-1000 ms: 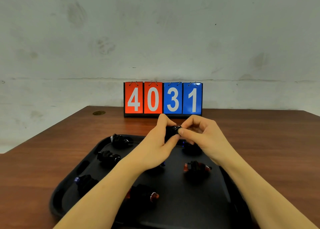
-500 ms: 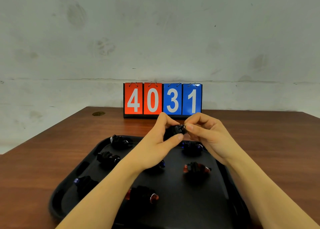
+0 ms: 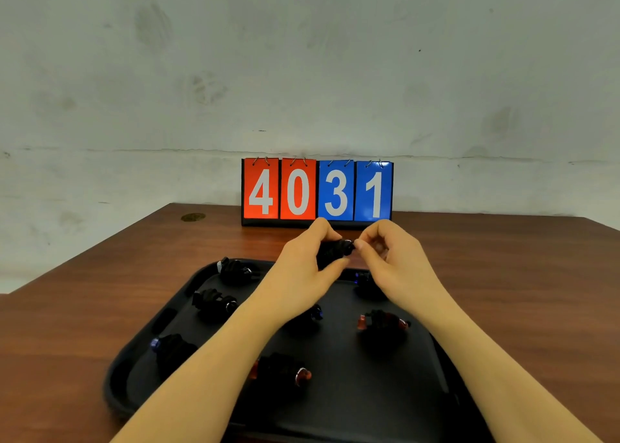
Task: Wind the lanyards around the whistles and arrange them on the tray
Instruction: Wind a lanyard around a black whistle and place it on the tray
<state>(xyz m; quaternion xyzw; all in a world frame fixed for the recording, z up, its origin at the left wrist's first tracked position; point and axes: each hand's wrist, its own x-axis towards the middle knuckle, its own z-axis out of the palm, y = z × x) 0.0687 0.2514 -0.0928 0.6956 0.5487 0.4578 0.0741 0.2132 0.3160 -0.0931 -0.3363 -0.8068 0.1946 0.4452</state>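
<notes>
Above the far edge of the black tray [image 3: 349, 412], my left hand [image 3: 302, 274] grips a whistle wrapped in black lanyard [image 3: 333, 251]. My right hand [image 3: 389, 258] pinches the right end of that same whistle with thumb and fingertips. Several wound whistles lie on the tray: two black ones at the far left [image 3: 235, 269] [image 3: 214, 303], a blue one at the near left [image 3: 171, 350], a red one near the middle front [image 3: 281, 370], a red one at the right [image 3: 382, 323], and blue ones partly hidden behind my hands [image 3: 315, 313] [image 3: 364, 279].
The tray rests on a brown wooden table [image 3: 520, 291]. A flip scoreboard reading 4031 [image 3: 317, 192] stands at the table's back edge against a pale wall. A small round brass fitting [image 3: 193, 217] sits at the far left of the table.
Both hands have lifted the wrapped whistle slightly up and away from me. My right fingers have shifted along its right end.
</notes>
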